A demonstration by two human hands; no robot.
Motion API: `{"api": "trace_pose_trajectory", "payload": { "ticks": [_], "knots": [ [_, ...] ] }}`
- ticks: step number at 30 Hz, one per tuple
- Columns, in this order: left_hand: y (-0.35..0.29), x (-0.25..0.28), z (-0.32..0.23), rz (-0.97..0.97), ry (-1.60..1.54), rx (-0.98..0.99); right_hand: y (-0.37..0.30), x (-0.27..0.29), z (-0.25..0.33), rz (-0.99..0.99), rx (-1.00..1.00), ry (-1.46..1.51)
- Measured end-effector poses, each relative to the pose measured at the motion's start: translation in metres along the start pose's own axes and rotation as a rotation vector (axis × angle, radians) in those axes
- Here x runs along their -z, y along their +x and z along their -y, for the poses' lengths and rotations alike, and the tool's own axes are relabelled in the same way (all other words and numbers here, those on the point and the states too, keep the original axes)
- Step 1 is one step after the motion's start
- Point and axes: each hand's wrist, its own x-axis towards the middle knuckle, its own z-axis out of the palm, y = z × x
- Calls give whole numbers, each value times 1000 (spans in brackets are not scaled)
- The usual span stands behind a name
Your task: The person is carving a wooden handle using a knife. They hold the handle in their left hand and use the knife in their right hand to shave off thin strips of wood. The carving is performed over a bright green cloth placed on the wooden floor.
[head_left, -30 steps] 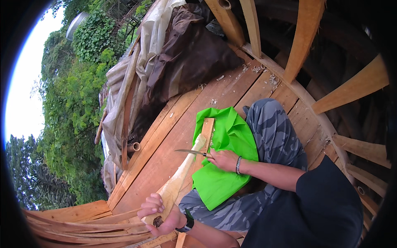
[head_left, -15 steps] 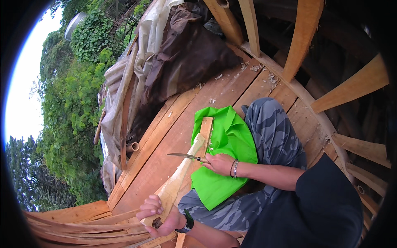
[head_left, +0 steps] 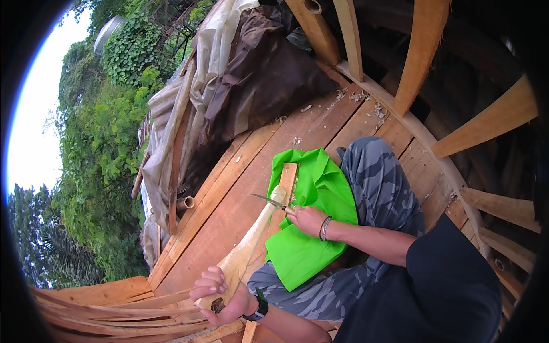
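My left hand point(head_left: 220, 294) is wrapped round the thick lower end of a pale carved piece of wood point(head_left: 246, 244), which has a dark knot at that end. The piece slants up and away, its narrow far end near a flat wooden strip point(head_left: 288, 178). My right hand point(head_left: 306, 220) is closed on the handle of a knife point(head_left: 269, 200), whose blade lies across the carved wood close to its far end. Whether the edge is biting into the wood is too small to tell. A bright green cloth point(head_left: 326, 191) is spread over my lap beneath the strip.
Wooden planks point(head_left: 229, 200) form the floor, with curled shavings point(head_left: 374, 108) scattered at the far side. A brown tarp point(head_left: 269, 86) is heaped at the far left. Upright wooden slats point(head_left: 423, 51) line the right edge. Long thin strips point(head_left: 114, 320) lie at lower left.
My right hand and the knife have moved farther up the carved wood, toward its far end. My left hand keeps its hold in almost the same place.
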Motion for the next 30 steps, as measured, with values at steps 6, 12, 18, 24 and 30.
{"api": "trace_pose_trajectory", "payload": {
  "ticks": [6, 12, 18, 24, 30],
  "knots": [
    [4, -10, 1, -8, 26, -25, 9, -14, -39, -83, 50, -63],
    [2, 4, -5, -6, 12, -14, -11, 23, 5, 60, 3, -20],
    [4, 2, -1, -20, -3, 8, -23, 23, 28, 82, 73, -26],
    [4, 0, -4, -41, 26, -17, -16, 8, -13, 24, -95, -62],
    [4, -1, -3, -111, 6, -49, -33, 13, 11, 112, 1, 8]
  ]
}}
